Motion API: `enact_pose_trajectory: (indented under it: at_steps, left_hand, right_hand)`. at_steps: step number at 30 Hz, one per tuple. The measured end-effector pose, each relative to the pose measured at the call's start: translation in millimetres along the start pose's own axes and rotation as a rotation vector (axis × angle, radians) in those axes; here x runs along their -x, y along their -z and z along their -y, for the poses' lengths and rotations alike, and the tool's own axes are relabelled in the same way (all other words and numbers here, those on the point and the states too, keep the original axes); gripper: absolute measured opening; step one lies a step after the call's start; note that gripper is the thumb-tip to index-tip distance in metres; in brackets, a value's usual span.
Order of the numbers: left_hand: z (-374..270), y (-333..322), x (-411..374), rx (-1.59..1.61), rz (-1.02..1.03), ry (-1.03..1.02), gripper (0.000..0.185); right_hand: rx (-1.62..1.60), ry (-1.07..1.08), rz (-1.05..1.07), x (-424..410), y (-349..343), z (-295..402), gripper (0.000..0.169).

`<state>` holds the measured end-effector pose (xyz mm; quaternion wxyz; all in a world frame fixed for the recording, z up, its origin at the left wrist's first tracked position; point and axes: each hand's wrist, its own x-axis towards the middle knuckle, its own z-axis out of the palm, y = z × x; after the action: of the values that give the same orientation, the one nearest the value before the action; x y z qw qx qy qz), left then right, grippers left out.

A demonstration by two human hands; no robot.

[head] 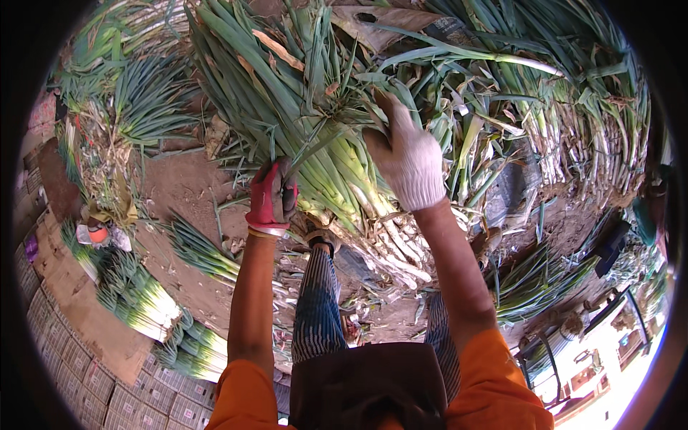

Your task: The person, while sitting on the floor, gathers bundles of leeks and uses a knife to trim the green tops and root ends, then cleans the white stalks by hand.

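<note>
A large bundle of long green onions (333, 177) lies before me, its leaves towards the top and its white root ends towards my feet. Leaves are wound and knotted across its middle. My left hand (273, 194), in a red glove with a dark palm, is at the bundle's left side, its fingers curled on the end of a narrow green leaf (317, 151). On the right side, my right hand (406, 153) in a white knit glove has thumb and fingers apart. Its fingertips touch the leaves near the knot; their undersides are hidden.
Upright green onion bundles (580, 134) stand at right, near a loose stalk (529, 64). More bundles (142, 298) lie at left beside a cardboard sheet (91, 317) and stacked printed cartons (134, 403). Scraps litter the dirt floor (183, 180). A metal-framed cart (553, 355) is at lower right.
</note>
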<state>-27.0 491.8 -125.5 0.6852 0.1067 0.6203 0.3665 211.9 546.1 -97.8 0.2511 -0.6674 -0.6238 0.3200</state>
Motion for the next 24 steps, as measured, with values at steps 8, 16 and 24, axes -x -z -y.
enact_pose_trajectory:
  at_steps: [8,16,24]
  left_hand:
    - [5.9,15.3,4.9,0.139,0.151,0.025,0.025]
    - [6.2,7.0,9.2,-0.031,0.015,0.038,0.026]
    - [14.0,-6.7,6.8,-0.040,-0.018,0.003,0.023]
  right_hand:
    - [-0.081,-0.023,0.329,32.5,-22.5,-13.2,0.025]
    - [-0.363,-0.217,-0.024,20.0,-11.7,-5.0,0.019]
    - [-0.538,-0.149,-0.035,-55.7,-51.7,37.2,0.037]
